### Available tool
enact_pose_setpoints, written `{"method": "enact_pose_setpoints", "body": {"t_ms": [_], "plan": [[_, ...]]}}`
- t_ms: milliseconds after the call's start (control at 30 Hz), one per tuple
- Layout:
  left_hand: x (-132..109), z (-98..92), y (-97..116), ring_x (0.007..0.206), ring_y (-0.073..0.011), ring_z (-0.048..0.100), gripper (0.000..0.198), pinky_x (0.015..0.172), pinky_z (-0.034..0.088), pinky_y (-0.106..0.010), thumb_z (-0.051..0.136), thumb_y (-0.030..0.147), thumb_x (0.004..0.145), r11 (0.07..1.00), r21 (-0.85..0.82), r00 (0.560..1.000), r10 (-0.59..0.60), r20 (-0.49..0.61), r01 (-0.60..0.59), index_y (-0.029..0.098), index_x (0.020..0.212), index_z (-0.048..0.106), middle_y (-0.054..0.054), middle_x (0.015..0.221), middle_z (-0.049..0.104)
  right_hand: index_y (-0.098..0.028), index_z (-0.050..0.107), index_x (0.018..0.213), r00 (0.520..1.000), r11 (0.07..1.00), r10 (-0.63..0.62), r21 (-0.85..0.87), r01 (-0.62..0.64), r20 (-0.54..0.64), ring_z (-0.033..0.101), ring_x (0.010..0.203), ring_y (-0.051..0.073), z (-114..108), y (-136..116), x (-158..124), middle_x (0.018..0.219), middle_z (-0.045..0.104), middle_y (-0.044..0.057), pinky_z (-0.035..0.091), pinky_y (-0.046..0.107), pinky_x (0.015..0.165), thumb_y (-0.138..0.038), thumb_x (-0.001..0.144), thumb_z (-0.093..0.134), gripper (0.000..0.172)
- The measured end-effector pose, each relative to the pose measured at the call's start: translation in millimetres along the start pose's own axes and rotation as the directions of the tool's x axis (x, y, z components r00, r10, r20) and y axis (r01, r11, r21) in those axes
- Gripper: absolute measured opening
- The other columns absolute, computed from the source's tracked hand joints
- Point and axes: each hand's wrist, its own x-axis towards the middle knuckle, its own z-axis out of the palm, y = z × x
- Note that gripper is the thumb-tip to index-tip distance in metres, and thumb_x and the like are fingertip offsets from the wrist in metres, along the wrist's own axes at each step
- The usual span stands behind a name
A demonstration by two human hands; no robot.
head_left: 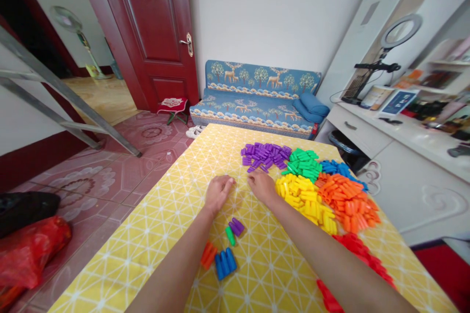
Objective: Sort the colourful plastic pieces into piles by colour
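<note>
My left hand (219, 192) rests low over the yellow patterned tablecloth (176, 205), its fingers curled together; anything inside is hidden. My right hand (261, 186) is closed just below the pile of purple pieces (266, 155), left of the yellow pile (306, 200); its fingertips are too small to show what they hold. A gap separates the hands. Nearer me, between my forearms, lie a few purple pieces (236, 226), a green piece (230, 236), blue pieces (225, 263) and orange pieces (208, 255), the orange ones partly beside my left forearm.
Piles of green (303, 164), blue (340, 168), orange (348, 203) and red pieces (363, 254) line the table's right side, the red partly behind my right forearm. Beyond stand a blue sofa (253, 100) and a white cabinet (411, 166); a metal ladder (84, 102) is left.
</note>
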Motion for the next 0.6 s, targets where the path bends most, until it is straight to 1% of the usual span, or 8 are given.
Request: {"method": "enact_pose_setpoints", "body": {"t_ms": [100, 167, 233, 300, 400, 467, 533, 600], "plan": [[0.0, -0.2, 0.6, 0.092, -0.0200, 0.062, 0.047, 0.092, 0.041, -0.033, 0.031, 0.044, 0.093, 1.000, 0.002, 1.000, -0.009, 0.008, 0.009, 0.020, 0.082, 0.071, -0.005, 0.095, 0.072, -0.015, 0.059, 0.117, 1.000, 1.000, 0.000, -0.015, 0.001, 0.010, 0.050, 0.114, 0.021, 4.9, -1.4, -1.6, 0.122, 0.058, 0.011, 0.034, 0.028, 0.096, -0.022, 0.085, 0.050, 0.034], [0.1, -0.3, 1.3, 0.093, -0.0203, 0.062, 0.049, 0.092, 0.041, -0.033, 0.030, 0.045, 0.093, 1.000, 0.004, 1.000, -0.020, 0.014, 0.020, 0.020, 0.083, 0.071, -0.005, 0.095, 0.072, -0.012, 0.057, 0.120, 1.000, 1.000, 0.001, -0.020, -0.001, 0.028, 0.048, 0.117, 0.023, 5.3, -0.9, -2.4, 0.126, 0.056, 0.013, 0.033, 0.030, 0.099, -0.023, 0.085, 0.051, 0.038], [0.3, -0.1, 1.7, 0.092, -0.0206, 0.062, 0.050, 0.092, 0.042, -0.034, 0.030, 0.045, 0.093, 1.000, 0.003, 1.000, -0.026, 0.015, 0.026, 0.020, 0.083, 0.071, -0.006, 0.094, 0.072, -0.012, 0.059, 0.118, 0.998, 1.000, -0.020, -0.016, 0.021, 0.062, 0.049, 0.116, 0.023, 2.7, -1.7, -6.2, 0.124, 0.058, 0.013, 0.034, 0.030, 0.097, -0.024, 0.084, 0.054, 0.036], [0.2, 0.5, 1.5, 0.091, -0.0205, 0.062, 0.049, 0.091, 0.042, -0.034, 0.030, 0.046, 0.093, 1.000, -0.005, 1.000, -0.019, 0.012, 0.019, 0.020, 0.082, 0.071, -0.006, 0.094, 0.072, -0.016, 0.062, 0.112, 0.993, 0.998, -0.059, -0.006, 0.060, 0.104, 0.051, 0.112, 0.023, -2.7, -5.1, -14.6, 0.118, 0.061, 0.010, 0.036, 0.030, 0.095, -0.028, 0.082, 0.058, 0.033], [-0.5, 1.1, 0.5, 0.090, -0.0203, 0.063, 0.048, 0.090, 0.043, -0.033, 0.032, 0.045, 0.093, 1.000, -0.013, 1.000, -0.013, 0.002, 0.013, 0.020, 0.082, 0.071, -0.005, 0.093, 0.072, -0.020, 0.065, 0.104, 0.979, 0.989, -0.145, 0.036, 0.141, 0.147, 0.054, 0.106, 0.022, -12.8, -15.5, -35.4, 0.110, 0.065, 0.007, 0.037, 0.030, 0.092, -0.031, 0.080, 0.062, 0.027], [-1.1, 1.1, -0.3, 0.091, -0.0203, 0.063, 0.047, 0.090, 0.043, -0.033, 0.032, 0.044, 0.093, 1.000, -0.007, 1.000, -0.016, 0.002, 0.016, 0.020, 0.083, 0.071, -0.005, 0.093, 0.072, -0.021, 0.066, 0.102, 0.966, 0.973, -0.218, 0.105, 0.204, 0.142, 0.055, 0.104, 0.021, -18.5, -25.1, -53.3, 0.107, 0.065, 0.006, 0.037, 0.031, 0.092, -0.028, 0.079, 0.063, 0.024], [-1.3, 1.0, -1.0, 0.091, -0.0203, 0.063, 0.047, 0.089, 0.043, -0.033, 0.032, 0.044, 0.093, 1.000, 0.004, 1.000, -0.015, 0.009, 0.015, 0.020, 0.084, 0.071, -0.005, 0.094, 0.072, -0.022, 0.067, 0.100, 0.942, 0.940, -0.307, 0.201, 0.277, 0.136, 0.055, 0.102, 0.019, -22.2, -35.8, -73.4, 0.103, 0.065, 0.004, 0.037, 0.030, 0.091, -0.023, 0.079, 0.063, 0.022], [-1.1, 1.0, -1.6, 0.091, -0.0203, 0.063, 0.047, 0.090, 0.043, -0.033, 0.032, 0.044, 0.093, 1.000, 0.012, 1.000, -0.016, 0.010, 0.016, 0.020, 0.083, 0.071, -0.005, 0.094, 0.072, -0.023, 0.068, 0.094, 0.901, 0.894, -0.404, 0.277, 0.352, 0.158, 0.055, 0.096, 0.017, -24.3, -46.3, -94.0, 0.095, 0.065, 0.002, 0.039, 0.027, 0.085, -0.020, 0.080, 0.061, 0.016]]}}
